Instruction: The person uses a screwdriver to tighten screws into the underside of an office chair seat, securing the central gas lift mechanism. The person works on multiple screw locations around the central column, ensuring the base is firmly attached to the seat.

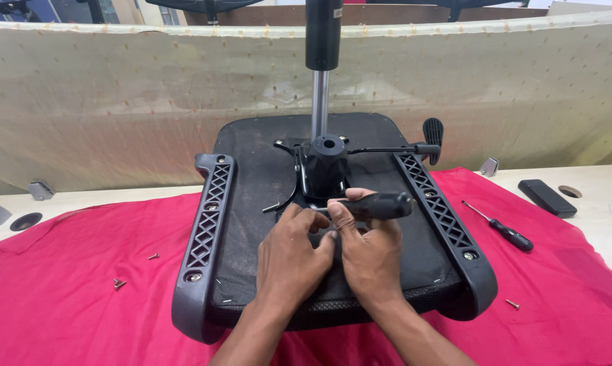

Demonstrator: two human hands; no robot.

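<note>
Nearest, both forearms come in from the near edge and meet over the middle of an upturned office chair seat (pixel 251 196), which lies underside up on a red cloth (pixel 69 305), so that its fittings face the person and the cloth cushions it.

The left hand (pixel 293 254) lies with curled fingers pressed on the seat's underside beside the metal mechanism plate (pixel 323 173), apparently steadying the work; whether it grips anything small I cannot tell. The right hand (pixel 368 249) is closed around the black handle of a screwdriver (pixel 377 205), held nearly level with its tip turned left toward the plate's near edge, just where the left fingers are.

On each side of the seat run the black lattice arm brackets (pixel 211 217), bolted at their ends. Loose screws (pixel 119 283) lie on the cloth to the left, kept apart from the work. A second screwdriver (pixel 502 229) rests to the right, and beyond it a flat black block (pixel 548 198) on the pale surface (pixel 590 224).

Farther off, the gas-lift column (pixel 321 81) rises from the plate.
</note>
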